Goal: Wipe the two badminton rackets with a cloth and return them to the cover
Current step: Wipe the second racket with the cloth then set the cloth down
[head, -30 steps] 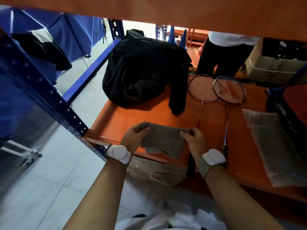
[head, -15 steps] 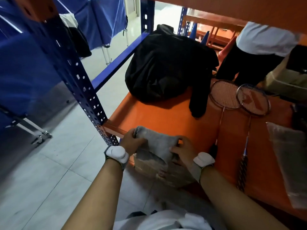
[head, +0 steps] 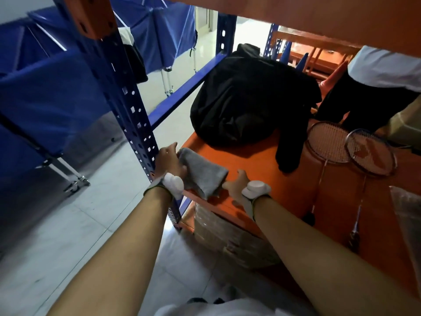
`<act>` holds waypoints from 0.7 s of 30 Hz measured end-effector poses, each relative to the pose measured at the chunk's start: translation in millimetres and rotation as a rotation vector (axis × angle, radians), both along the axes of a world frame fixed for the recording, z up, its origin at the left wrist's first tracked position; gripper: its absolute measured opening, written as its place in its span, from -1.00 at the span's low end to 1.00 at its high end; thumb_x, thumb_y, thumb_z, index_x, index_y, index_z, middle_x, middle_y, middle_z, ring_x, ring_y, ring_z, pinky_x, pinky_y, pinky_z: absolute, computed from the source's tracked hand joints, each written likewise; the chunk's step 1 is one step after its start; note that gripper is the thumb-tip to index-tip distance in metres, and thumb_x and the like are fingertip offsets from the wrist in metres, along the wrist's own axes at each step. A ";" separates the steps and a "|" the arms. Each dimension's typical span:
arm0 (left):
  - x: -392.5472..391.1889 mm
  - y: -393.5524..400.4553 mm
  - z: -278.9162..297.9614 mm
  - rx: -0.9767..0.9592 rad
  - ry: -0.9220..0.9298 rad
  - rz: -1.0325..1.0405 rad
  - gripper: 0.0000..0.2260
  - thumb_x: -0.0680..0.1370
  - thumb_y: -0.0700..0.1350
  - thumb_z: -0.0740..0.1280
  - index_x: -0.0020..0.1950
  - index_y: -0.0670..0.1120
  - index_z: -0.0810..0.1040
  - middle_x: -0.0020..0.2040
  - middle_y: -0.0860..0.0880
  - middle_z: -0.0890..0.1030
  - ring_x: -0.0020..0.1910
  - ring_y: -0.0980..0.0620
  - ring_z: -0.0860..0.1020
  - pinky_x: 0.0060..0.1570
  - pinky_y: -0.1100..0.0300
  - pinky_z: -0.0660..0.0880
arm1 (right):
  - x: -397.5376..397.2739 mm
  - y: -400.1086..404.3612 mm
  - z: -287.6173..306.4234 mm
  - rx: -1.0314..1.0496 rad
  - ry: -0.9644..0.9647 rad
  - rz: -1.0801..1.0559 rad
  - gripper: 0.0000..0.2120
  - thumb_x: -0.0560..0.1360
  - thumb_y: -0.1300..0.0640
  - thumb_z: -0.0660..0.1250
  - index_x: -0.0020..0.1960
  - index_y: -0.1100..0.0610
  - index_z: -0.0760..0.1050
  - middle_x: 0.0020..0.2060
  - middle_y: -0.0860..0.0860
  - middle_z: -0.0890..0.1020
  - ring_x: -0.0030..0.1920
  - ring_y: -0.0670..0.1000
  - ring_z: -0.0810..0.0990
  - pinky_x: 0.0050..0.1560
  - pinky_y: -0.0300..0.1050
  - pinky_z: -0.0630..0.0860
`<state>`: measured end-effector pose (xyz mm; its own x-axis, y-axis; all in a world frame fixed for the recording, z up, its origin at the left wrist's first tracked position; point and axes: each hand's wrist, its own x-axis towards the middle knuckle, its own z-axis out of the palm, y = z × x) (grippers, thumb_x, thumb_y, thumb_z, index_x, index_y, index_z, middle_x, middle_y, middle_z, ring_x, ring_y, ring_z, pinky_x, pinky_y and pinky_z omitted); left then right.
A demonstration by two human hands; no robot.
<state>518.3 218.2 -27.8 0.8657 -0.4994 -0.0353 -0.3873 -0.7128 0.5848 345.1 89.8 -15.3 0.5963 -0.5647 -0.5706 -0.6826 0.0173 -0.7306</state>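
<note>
Where left hand (head: 169, 161) grips, cloth (head: 202, 176) hides.

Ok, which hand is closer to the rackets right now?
The right. The right hand rests open on the orange shelf, just left of the racket handles. The left hand grips the cloth at the shelf's left corner, farther away.

At centre frame we see the left hand (head: 169, 161) gripping a folded grey cloth (head: 201, 173) at the front edge of an orange shelf board (head: 255, 160); the right hand (head: 239, 185) rests spread just beside it. Two stringed badminton rackets (head: 348, 147) lie at right, beside a black garment (head: 246, 99).
</note>
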 end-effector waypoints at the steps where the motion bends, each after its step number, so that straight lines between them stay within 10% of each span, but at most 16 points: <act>1: -2.1 -2.8 -5.3 0.103 -0.048 -0.042 -0.39 0.38 -0.10 0.43 0.43 -0.08 0.41 0.33 -0.23 0.52 0.28 -0.24 0.51 0.26 -0.02 0.49 | -1.5 -0.3 -3.4 -0.024 0.027 0.009 -0.44 0.60 0.20 0.26 0.51 0.32 0.13 0.34 0.24 0.45 0.31 0.26 0.45 0.26 0.05 0.40; 5: -47.9 -8.4 -51.7 0.313 -0.171 -0.351 -0.67 0.52 0.07 0.28 0.21 -0.03 0.58 0.16 -0.13 0.62 0.14 -0.17 0.57 0.07 0.08 0.44 | -24.8 12.9 -22.9 -0.044 0.130 0.142 -0.47 0.50 0.13 0.37 0.41 0.27 0.35 0.28 0.21 0.52 0.27 0.19 0.50 0.23 -0.05 0.40; 10: -81.0 -5.2 -79.1 0.193 -0.185 -0.307 -0.75 0.55 0.04 0.24 0.10 -0.07 0.55 0.12 -0.15 0.51 0.14 -0.18 0.47 0.01 0.04 0.44 | -34.6 14.2 -33.3 -0.076 0.145 0.182 0.04 -0.03 -0.35 0.22 0.38 0.10 0.40 0.01 -0.06 0.48 -0.16 -0.11 0.43 -0.03 -0.16 0.34; 15: -86.4 -9.2 -69.7 0.206 -0.129 -0.211 -0.81 0.55 0.02 0.22 0.05 -0.03 0.53 0.15 -0.12 0.50 0.18 -0.17 0.46 0.00 -0.06 0.52 | -53.1 13.2 -49.9 -0.081 0.143 0.203 -0.49 0.52 -0.04 0.27 0.42 0.12 0.37 0.39 0.13 0.44 0.30 0.16 0.47 0.15 -0.08 0.37; 21: -99.2 -27.0 -58.6 0.383 -0.060 -0.143 -0.76 0.57 -0.06 0.24 0.22 -0.06 0.43 0.31 -0.17 0.43 0.36 -0.19 0.34 0.15 -0.20 0.48 | -78.4 11.6 -50.6 -0.068 0.114 0.144 -0.57 0.56 -0.02 0.25 0.39 0.08 0.40 0.35 0.10 0.47 0.27 0.18 0.50 0.20 0.05 0.46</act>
